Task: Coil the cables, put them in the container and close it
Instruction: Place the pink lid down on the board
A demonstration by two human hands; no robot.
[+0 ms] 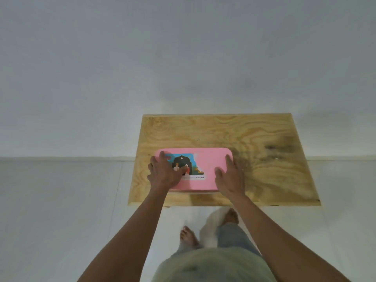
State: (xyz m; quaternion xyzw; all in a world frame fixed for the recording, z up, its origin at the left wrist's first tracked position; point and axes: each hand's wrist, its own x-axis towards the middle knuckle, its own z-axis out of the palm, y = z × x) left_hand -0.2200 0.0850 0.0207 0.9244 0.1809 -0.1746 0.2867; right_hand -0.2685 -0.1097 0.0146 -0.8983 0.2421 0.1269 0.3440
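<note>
With both hands' fingers (162, 159) flat atop, pink container (205, 161).

Pink container lid (205, 163) on pale wood-grain table (264, 139).
A blue, black and orange sticker (188, 166) is seen at the lid's 9 o'clock.

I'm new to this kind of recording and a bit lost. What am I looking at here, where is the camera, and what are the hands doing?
There is no machine: a person wears one wide-angle camera on the head, looking down at their own arms. In front stands a small wooden table against a pale wall. On it lies a pink container with its lid on and a picture sticker on top. The left hand and the right hand lie flat on the lid, as if pressing it shut. No cables show; nothing is gripped. Below are the person's bare feet.
</note>
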